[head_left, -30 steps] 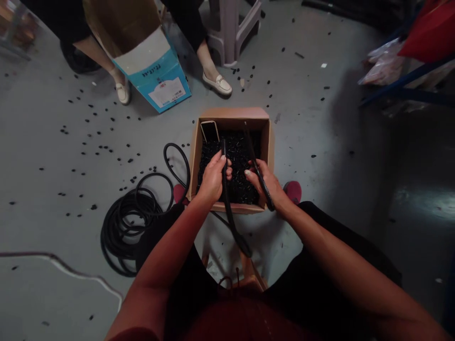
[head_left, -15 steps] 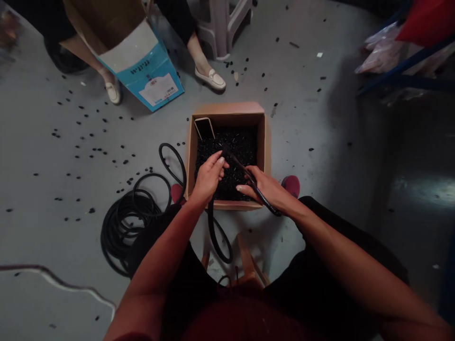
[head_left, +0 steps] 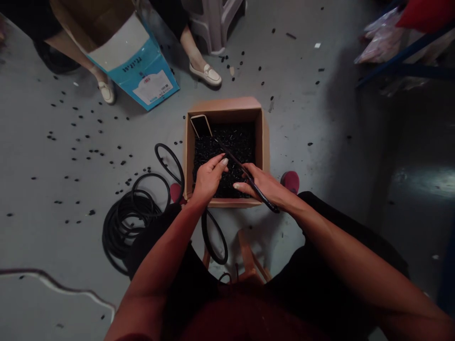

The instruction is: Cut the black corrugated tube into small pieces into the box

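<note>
Over an open cardboard box filled with small black cut pieces, both my hands are at work. My left hand is closed on the end of a black ribbed hose, which loops down below the box and runs to a coil on the floor at the left. My right hand grips a long thin black tool that lies slanted across the box, its tip pointing at a phone propped in the box's far left corner. The hose end itself is hidden under my left fingers.
Black bits lie scattered over the grey floor. Another person's feet in white shoes stand by a blue and white carton and a plastic stool. Blue shelving with bags is at the far right. A wooden stool is under me.
The hose end, upright in my left hand a second ago, has dropped out of sight under the fingers. The tool in my right hand swung from upright to slanted across the box.
</note>
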Demonstrator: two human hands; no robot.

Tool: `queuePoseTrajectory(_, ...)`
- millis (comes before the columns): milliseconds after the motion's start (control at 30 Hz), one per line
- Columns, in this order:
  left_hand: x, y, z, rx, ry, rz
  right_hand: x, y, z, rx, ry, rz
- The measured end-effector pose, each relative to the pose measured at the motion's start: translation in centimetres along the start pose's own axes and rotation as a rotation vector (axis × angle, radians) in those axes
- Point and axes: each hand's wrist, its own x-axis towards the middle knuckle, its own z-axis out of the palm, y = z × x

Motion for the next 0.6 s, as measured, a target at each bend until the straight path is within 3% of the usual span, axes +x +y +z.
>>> queuePoseTrajectory(300, 0.0, -0.2, 0.3, 0.123, 0.023, 0.001, -0.2, -0.6, 0.1, -0.103, 0.032, 0.079)
queuePoseTrajectory(600, 0.2, -2.2, 1.5, 0.024, -0.003, -0.105, -0.1, 0.6, 1.0, -0.213, -0.03, 0.142)
